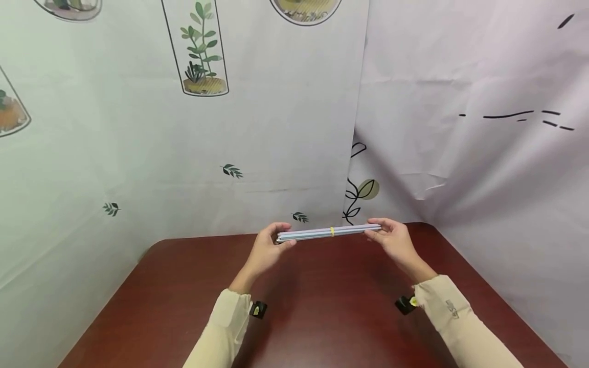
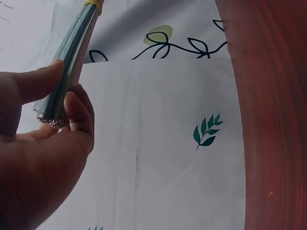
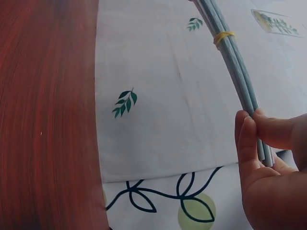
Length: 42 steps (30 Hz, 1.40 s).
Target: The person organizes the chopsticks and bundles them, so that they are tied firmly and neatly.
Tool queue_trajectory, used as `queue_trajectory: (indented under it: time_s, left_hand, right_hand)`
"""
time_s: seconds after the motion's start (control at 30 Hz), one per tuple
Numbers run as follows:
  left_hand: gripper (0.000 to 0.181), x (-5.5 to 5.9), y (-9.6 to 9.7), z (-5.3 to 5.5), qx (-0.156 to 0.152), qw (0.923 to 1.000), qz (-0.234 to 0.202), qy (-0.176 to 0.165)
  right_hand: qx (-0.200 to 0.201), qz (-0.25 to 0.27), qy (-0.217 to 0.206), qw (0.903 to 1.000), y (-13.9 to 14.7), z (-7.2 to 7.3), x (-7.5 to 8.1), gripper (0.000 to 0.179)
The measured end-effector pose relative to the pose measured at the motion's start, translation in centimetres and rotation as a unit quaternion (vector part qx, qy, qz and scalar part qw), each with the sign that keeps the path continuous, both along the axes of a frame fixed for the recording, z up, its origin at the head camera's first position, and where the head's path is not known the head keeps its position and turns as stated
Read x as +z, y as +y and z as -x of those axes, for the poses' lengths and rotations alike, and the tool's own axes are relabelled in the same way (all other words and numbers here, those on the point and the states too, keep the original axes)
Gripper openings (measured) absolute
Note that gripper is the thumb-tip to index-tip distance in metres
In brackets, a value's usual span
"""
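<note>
A bundle of thin blue-grey sticks [image 1: 308,234], bound at the middle by a yellow rubber band [image 1: 332,231], is held nearly level above the table. My left hand [image 1: 269,245] grips its left end between thumb and fingers. At the other end, my right hand [image 1: 393,240] pinches it the same way. In the left wrist view, the small cut tips of the sticks [image 2: 52,117] show between the thumb and curled fingers of the left hand [image 2: 48,148]. The right wrist view has the right hand [image 3: 268,158] holding the sticks [image 3: 240,72] close to their end.
The dark red wooden table [image 1: 322,317] lies below both hands. Behind and beside it hangs a white cloth [image 1: 276,128] printed with plants and leaves. Small black devices with yellow marks, a left one [image 1: 258,309] and a right one [image 1: 405,305], sit at the wrists.
</note>
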<state>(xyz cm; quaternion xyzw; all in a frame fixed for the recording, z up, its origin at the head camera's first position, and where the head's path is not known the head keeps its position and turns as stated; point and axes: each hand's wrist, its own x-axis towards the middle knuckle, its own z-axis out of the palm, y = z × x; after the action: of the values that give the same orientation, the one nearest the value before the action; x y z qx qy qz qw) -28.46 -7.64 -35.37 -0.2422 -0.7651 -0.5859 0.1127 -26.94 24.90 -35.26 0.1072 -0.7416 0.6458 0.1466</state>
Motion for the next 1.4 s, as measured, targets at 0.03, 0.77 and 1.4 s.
queue_trajectory:
  time_s: [0.03,0.77,1.4]
  left_hand:
    - [0.036,-0.1,0.1,0.1,0.001,1.0000,-0.002,-0.003]
    - [0.027,-1.7,0.4,0.9,0.049,0.9966,0.057,-0.035]
    - [0.024,-2.9,-0.4,2.7,0.091,0.9880,0.120,-0.037]
  right_hand:
    - [0.003,0.004,-0.001,1.0000,0.2,0.0,-0.1,0.038]
    - [0.011,0.003,-0.069,0.9976,0.7,1.0,-2.9,0.035]
    - [-0.006,-0.069,-0.071,0.9951,0.2,3.2,-4.8,0.032]
